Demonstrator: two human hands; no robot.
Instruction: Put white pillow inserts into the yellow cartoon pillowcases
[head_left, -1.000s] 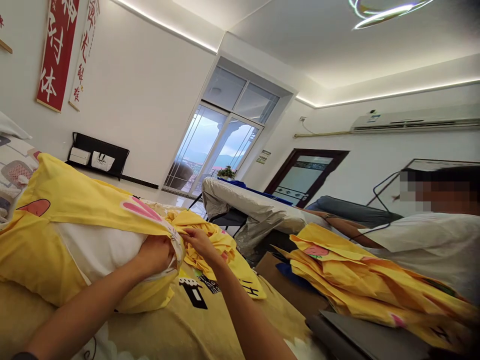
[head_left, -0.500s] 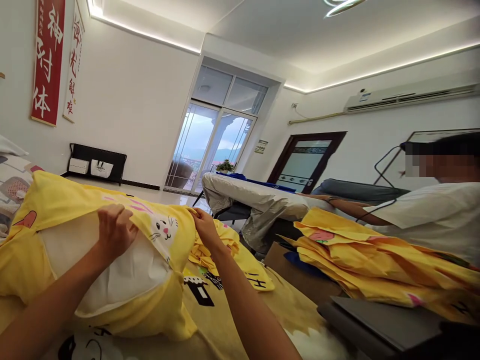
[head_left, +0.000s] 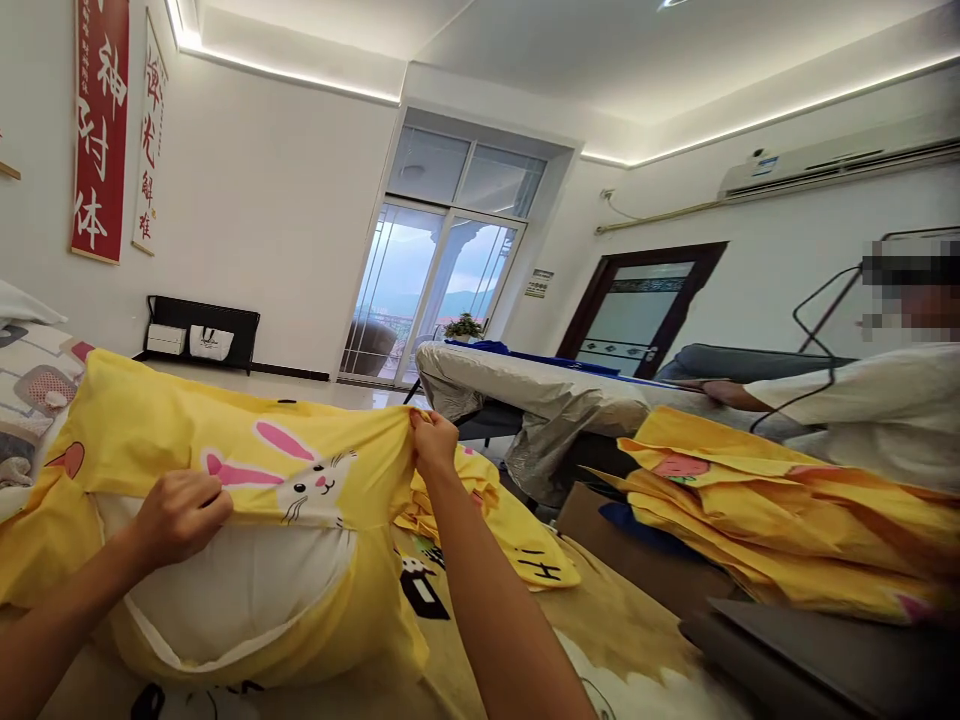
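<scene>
"Where's the light coming from?"

"Bright white light strips (head_left: 292, 75) around the ceiling (head_left: 540, 60), plus pale daylight through the glass doors (head_left: 431, 285); the floor (head_left: 360, 397) shines near them."

"Any shadow?"

"Deep, beneath the covered table (head_left: 510, 385)."

"And the camera's view?"

"Tilted, stretched wide, and soft toward the right edge, where square blocks mask a person's head (head_left: 926, 300). The print (head_left: 321, 485) on the yellow pillowcase (head_left: 172, 425) looks clear enough."

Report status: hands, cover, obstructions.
Left hand gripping yellow cover by flap edge; right hand, upper corner. White pillow showing through opening. No obstruction seen.
</scene>
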